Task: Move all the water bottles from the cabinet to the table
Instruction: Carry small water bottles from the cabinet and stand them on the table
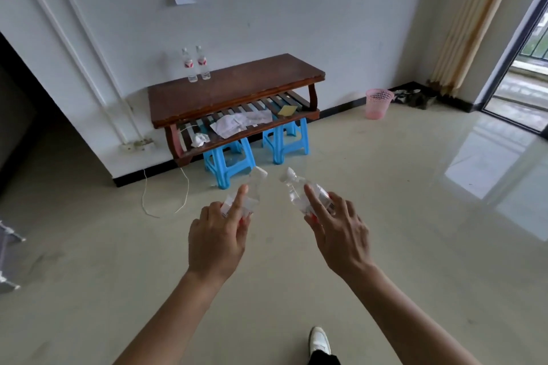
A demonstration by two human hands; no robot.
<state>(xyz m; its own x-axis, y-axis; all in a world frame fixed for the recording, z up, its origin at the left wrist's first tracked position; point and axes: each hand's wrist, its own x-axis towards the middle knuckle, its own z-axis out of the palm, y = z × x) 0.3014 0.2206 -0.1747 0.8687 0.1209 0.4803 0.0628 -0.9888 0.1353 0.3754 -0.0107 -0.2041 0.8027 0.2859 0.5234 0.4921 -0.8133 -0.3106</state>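
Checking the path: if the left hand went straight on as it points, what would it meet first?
Probably the right-hand blue stool under the table; the way between it and the left hand looks free, though depth is unclear.

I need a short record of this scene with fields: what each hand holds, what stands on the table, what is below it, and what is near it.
left hand: grips left bottle, cap forward
right hand: grips right bottle, cap forward
table: upright bottles, side by side at its far left corner
lower shelf: crumpled papers
under the table: two blue stools
right of the table: pink basket on the floor by the wall
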